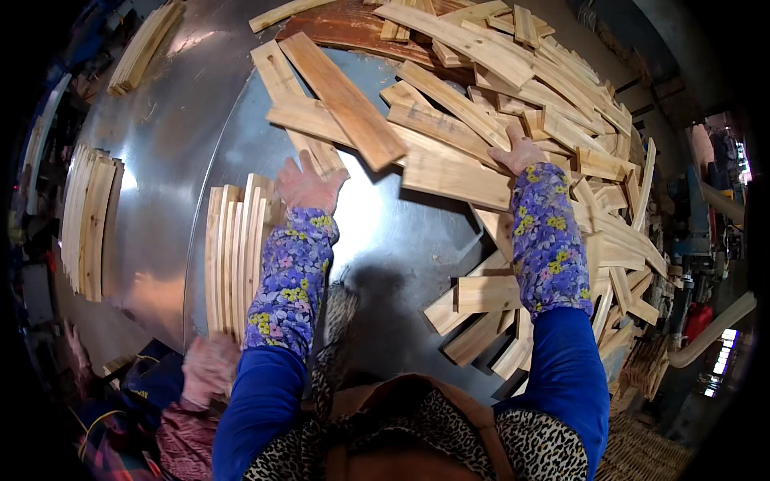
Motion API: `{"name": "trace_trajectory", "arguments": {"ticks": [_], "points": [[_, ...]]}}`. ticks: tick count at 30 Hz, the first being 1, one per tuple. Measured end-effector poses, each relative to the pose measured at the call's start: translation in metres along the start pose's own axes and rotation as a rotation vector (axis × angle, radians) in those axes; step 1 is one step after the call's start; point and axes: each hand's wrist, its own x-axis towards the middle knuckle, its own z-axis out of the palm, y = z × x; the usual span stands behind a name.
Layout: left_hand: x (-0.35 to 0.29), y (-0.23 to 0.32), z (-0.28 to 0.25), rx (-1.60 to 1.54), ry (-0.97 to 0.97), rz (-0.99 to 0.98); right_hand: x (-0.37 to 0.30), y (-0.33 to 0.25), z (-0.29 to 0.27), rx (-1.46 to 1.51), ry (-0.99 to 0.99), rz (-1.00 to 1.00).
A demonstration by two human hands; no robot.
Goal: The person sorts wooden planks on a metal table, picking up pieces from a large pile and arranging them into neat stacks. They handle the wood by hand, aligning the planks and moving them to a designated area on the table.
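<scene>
My left hand (309,184) is spread at the near end of a pale wooden board (282,76), its fingertips at or against the wood. Just left of that hand stands a row of boards (233,248) packed side by side. My right hand (518,152) reaches over the heap of loose boards (553,104), thumb and fingers apart, by the right end of a wide light board (457,178); contact with that board is unclear. Between my hands, a browner board (345,100) lies slanted across others. Purple flowered sleeve covers are on both forearms.
The boards rest on a shiny metal table (409,240). More board stacks stand at left (88,220) and far left (147,46). At lower left a co-worker's blurred hand (210,365) is close to my left arm. Machinery (694,216) stands beyond the right edge.
</scene>
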Motion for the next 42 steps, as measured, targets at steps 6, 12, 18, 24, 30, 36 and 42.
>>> {"name": "trace_trajectory", "arguments": {"ticks": [6,12,18,24,30,36,42], "points": [[-0.01,-0.023,0.031,-0.012,0.16,0.184,-0.111,-0.023,0.034,0.028,0.026,-0.098],[-0.146,-0.027,0.085,-0.775,0.068,0.118,-0.194,-0.028,0.048,0.457,-0.35,-0.021],[-0.252,0.021,0.032,-1.607,-0.648,0.09,-0.279,-0.03,0.081,1.147,-0.614,-0.074],[-0.282,0.002,-0.009,-1.623,-0.983,-0.138,-0.381,-0.058,0.157,0.86,0.108,-0.23],[-0.307,-0.098,-0.025,-1.095,-0.471,0.04,-0.391,-0.076,0.162,0.297,-0.104,-0.028],[-0.349,-0.265,-0.037,-0.975,-0.369,-0.042,-0.362,-0.041,0.15,0.484,-0.172,-0.1],[-0.343,-0.272,-0.077,0.092,0.197,0.154,-0.322,-0.05,0.117,0.598,-0.016,-0.273]]}}
